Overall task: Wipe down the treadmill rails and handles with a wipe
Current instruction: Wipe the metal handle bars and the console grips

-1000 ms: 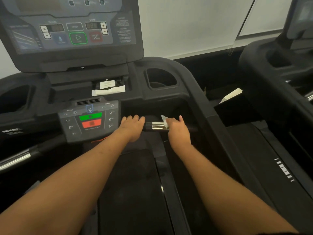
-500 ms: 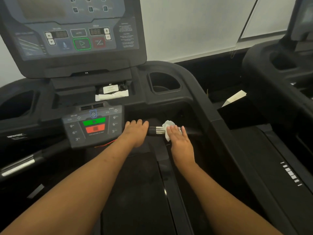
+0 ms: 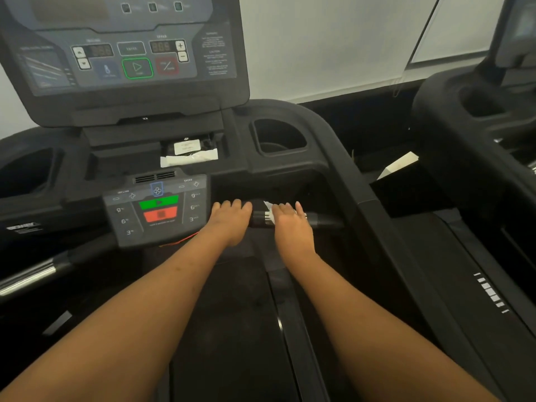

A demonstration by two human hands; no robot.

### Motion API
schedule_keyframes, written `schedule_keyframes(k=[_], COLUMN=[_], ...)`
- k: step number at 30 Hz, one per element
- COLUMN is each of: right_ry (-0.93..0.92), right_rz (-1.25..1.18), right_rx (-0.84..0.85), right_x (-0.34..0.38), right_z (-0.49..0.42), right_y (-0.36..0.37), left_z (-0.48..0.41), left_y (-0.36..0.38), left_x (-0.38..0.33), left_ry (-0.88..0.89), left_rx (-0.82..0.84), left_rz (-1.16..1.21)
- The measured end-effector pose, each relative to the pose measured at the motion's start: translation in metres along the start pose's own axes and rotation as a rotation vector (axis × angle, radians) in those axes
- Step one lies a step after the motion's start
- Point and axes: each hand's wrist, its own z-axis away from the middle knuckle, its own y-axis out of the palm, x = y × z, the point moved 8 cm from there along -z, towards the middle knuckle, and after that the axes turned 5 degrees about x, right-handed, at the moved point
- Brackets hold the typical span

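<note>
Right, I count two treadmills: the one I'm standing on, its treadmill rail [image 3: 362,181] sweeping down on my right, and a second treadmill [image 3: 464,134] well apart on the far right. One big console [image 3: 130,53] tilts above the deck, and one smaller control panel [image 3: 158,213] sits below it, showing one green button and one red. Two cup holders flank the console, the left cup holder [image 3: 26,172] and the right cup holder [image 3: 278,137]. Between them one tray holds two white packets [image 3: 188,158].

Both of my hands are on the one crossbar handle [image 3: 324,220], just right of the control panel. My left hand [image 3: 230,220] lies over the bar with its fingers curled around the far side, gripping it. My right hand [image 3: 293,227] sits just beside it, fingers nearly straight, pressing the one wipe [image 3: 268,207] onto the handle. Only a white corner of the wipe shows beside my fingers, next to a short chrome band on the handle between my hands.
</note>
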Motion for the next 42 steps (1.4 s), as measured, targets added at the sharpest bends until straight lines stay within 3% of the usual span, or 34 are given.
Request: schedule_keyframes(k=[6, 11, 14, 22, 28, 34, 42], right_ry=[0.019, -0.126, -0.075, -0.138, -0.124, -0.125, -0.074], right_rz=[0.107, 0.046, -0.061, 0.123, 0.171, 0.069, 0.177], right_rx=[0.075, 0.124, 0.075, 0.113, 0.113, 0.159, 0.045], right_x=[0.008, 0.021, 0.012, 0.005, 0.004, -0.001, 0.0], right_z=[0.021, 0.003, 0.02, -0.004, 0.029, -0.021, 0.014], right_y=[0.006, 0.016, 0.025, 0.027, 0.042, 0.019, 0.035], left_z=[0.0, -0.001, -0.001, -0.002, -0.002, -0.003, -0.004], left_y=[-0.001, 0.0, 0.001, 0.001, 0.002, 0.002, 0.002], left_x=[0.0, 0.0, 0.0, 0.0, 0.001, 0.001, 0.002], left_ry=[0.009, 0.015, 0.018, 0.024, 0.014, 0.012, 0.008], left_rx=[-0.008, -0.015, -0.018, -0.022, -0.039, -0.029, -0.036], left_rz=[0.011, -0.011, -0.001, 0.006, 0.01, 0.009, 0.023])
